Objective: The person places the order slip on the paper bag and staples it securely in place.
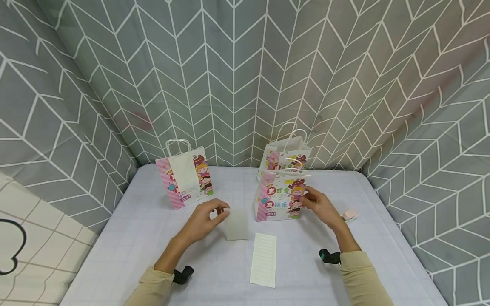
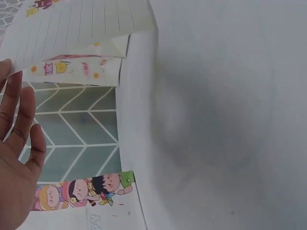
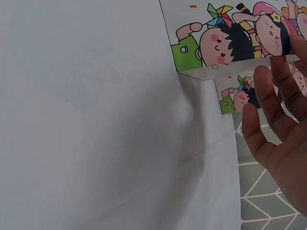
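My left hand [image 1: 206, 216] pinches a small sheet of lined paper [image 1: 237, 225] at its left edge, in front of the bags. In the left wrist view, the sheet [image 2: 81, 33] shows ruled lines, with the thumb on its corner. My right hand [image 1: 321, 206] holds the right side edge of the front gift bag [image 1: 277, 197], a white paper bag with pink stripes and cartoon children. The right wrist view shows the thumb over the printed face of that bag [image 3: 216, 45] and curved fingers beside it. Another lined paper strip [image 1: 263, 260] lies flat nearby.
A matching gift bag [image 1: 289, 146] stands just behind the front one. On the left stands a third [image 1: 191, 174], with a blank paper strip [image 1: 185, 172] over its front. A small pink item [image 1: 349, 215] lies right of my right hand. A patterned curtain [image 1: 237, 85] hangs behind the table.
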Available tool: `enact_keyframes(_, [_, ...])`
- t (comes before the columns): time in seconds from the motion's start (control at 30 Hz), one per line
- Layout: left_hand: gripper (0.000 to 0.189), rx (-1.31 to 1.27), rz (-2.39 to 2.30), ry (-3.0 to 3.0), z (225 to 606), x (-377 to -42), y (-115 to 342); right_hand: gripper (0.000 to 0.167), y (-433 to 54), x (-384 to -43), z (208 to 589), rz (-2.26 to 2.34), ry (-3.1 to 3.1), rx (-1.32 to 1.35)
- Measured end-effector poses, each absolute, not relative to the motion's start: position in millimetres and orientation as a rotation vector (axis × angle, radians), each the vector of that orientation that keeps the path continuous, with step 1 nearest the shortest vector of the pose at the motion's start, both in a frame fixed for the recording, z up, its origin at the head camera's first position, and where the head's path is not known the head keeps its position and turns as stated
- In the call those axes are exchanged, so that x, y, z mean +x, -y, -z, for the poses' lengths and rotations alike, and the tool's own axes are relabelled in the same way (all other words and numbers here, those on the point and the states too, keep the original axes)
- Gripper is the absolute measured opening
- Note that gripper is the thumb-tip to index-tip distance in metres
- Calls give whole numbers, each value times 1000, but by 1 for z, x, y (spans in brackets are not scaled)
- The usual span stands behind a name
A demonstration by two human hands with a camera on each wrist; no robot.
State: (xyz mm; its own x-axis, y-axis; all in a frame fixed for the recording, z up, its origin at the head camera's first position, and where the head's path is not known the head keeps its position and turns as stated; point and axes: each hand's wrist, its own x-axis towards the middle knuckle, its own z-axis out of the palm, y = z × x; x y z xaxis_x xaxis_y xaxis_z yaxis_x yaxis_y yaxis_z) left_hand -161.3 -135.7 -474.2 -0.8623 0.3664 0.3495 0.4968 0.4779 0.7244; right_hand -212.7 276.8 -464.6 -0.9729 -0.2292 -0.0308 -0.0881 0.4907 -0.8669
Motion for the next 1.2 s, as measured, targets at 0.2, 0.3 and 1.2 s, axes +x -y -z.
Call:
enact_keyframes(0.2, [11, -804, 1321, 2523, 470, -162, 133, 59, -269, -215, 469, 1482, -2591, -291])
enact_keyframes(0.3, [11, -809, 1296, 2503, 467, -162, 132, 59, -265, -216, 469, 1474, -2592, -292])
enact_keyframes(1.2, [10, -750, 1180, 2283, 453, -173, 106, 52, -224, -210, 469, 1377, -2706, -409])
